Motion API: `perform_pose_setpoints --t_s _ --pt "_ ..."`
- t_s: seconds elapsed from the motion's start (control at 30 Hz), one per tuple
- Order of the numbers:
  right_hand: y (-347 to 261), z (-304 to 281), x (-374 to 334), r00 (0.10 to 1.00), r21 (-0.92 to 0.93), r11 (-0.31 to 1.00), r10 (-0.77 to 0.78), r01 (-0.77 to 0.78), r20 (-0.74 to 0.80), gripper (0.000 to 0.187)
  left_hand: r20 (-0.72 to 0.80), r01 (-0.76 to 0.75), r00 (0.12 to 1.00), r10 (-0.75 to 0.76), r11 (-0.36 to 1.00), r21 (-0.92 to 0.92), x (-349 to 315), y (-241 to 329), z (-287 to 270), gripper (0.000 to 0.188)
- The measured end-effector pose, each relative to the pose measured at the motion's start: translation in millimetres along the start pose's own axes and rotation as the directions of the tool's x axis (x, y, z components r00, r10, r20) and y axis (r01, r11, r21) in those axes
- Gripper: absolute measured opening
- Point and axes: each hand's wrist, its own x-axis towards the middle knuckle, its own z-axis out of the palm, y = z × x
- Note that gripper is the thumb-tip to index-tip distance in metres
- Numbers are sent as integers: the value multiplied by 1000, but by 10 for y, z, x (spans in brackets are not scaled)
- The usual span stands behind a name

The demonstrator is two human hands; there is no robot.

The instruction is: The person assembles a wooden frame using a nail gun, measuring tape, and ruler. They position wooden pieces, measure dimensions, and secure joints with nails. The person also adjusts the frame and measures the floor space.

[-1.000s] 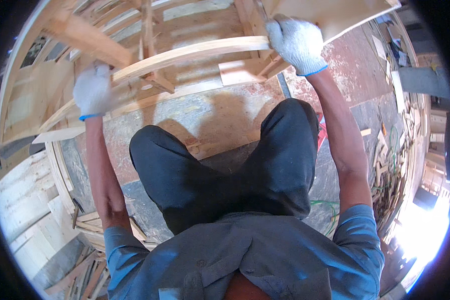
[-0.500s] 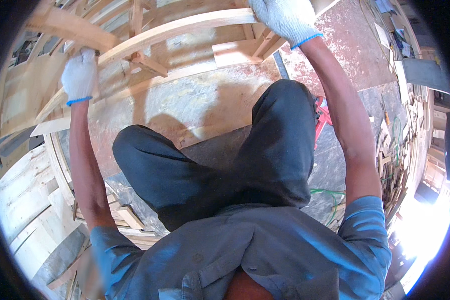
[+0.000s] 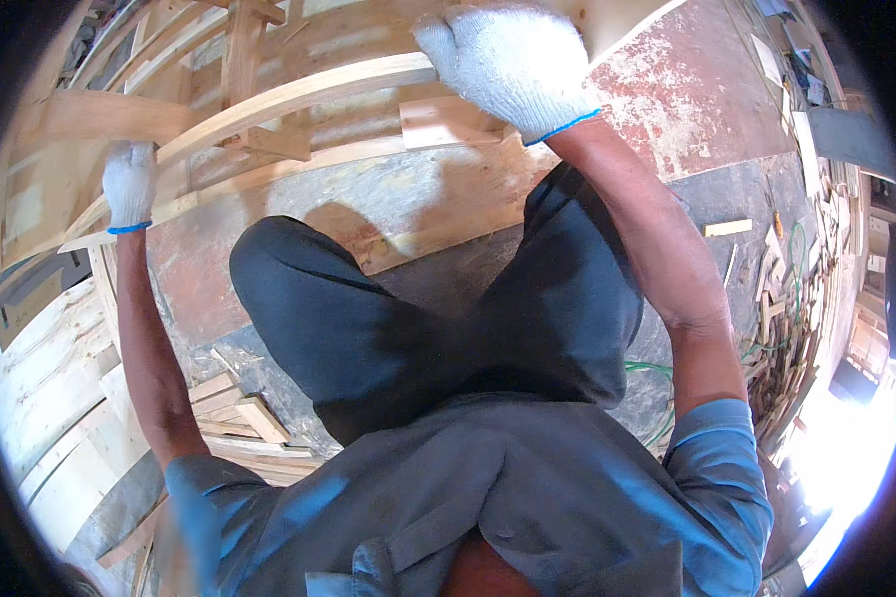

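A large wooden frame (image 3: 299, 92) of pale slats, its near rail looking curved, spans the upper left. My left hand (image 3: 129, 186), in a white knit glove with a blue cuff, is closed on the frame's near left part, beside a crosspiece (image 3: 119, 115). My right hand (image 3: 513, 72), gloved the same way, is closed at the right end of the near rail. Its back faces up, and the fingertips are hidden. Just below that hand, a flat pale board (image 3: 438, 123) sits within the frame.
My bent knees (image 3: 309, 279) are close to the frame, over a stained reddish board (image 3: 368, 199) on the floor. Wood offcuts (image 3: 244, 410) lie by my left side. A strip (image 3: 727, 228), a green hose (image 3: 650, 367) and stacked scraps (image 3: 791, 298) lie to the right.
The frame has shifted a little left. My right hand has moved left and looks larger; my left hand has moved slightly left and nearer. A red tool by my right knee is now out of sight.
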Motion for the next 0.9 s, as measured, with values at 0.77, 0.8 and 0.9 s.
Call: perform_pose_setpoints --t_s 0.77,0.8,0.9 --pt "82 96 2 996 -211 975 79 -68 46 38 -111 488 807 -580 761 -427 171 888 -395 37" --pt "99 138 -1 996 -215 974 77 -66 44 38 -132 480 803 -582 762 -435 155 886 -397 38" --pt "147 140 -1 994 -221 972 97 -85 45 42 -182 471 781 -598 754 -457 191 921 -436 39"
